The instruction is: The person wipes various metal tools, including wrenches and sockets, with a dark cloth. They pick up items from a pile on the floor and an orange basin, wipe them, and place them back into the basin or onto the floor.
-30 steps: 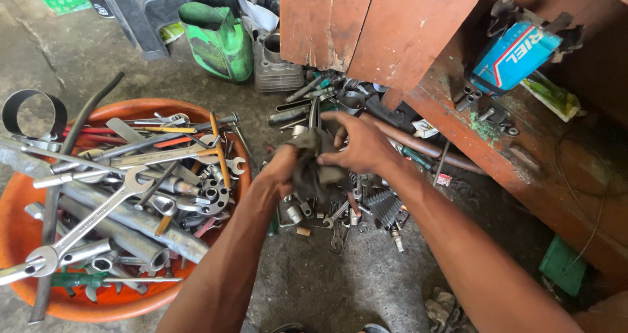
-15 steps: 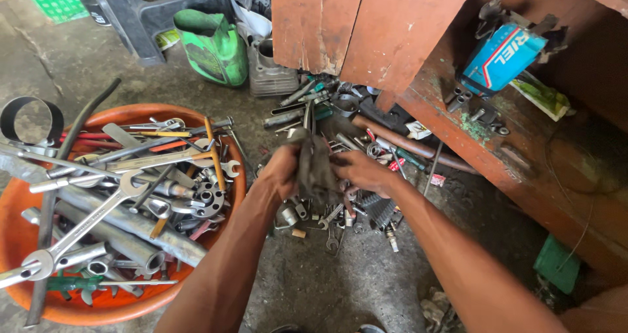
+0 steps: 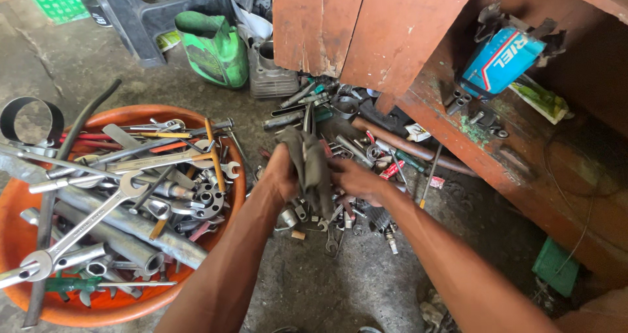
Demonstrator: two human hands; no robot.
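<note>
My left hand (image 3: 280,171) and my right hand (image 3: 356,179) are both closed on a dirty grey-green rag (image 3: 311,167), which hangs between them over a heap of loose tools (image 3: 340,150) on the concrete floor. The rag seems to be wrapped around a dark pair of pliers (image 3: 307,117) whose handles stick up above it. Wrenches, sockets and screwdrivers lie under and behind the hands.
An orange basin (image 3: 222,153) full of wrenches and pipes sits at the left. A green jerrycan (image 3: 212,48) and a grey engine part (image 3: 271,71) stand behind. A red-brown wooden shelf (image 3: 523,195) at the right carries a blue box (image 3: 500,58).
Both hands have moved lower and nearer to me with the rag. The view has shifted slightly.
</note>
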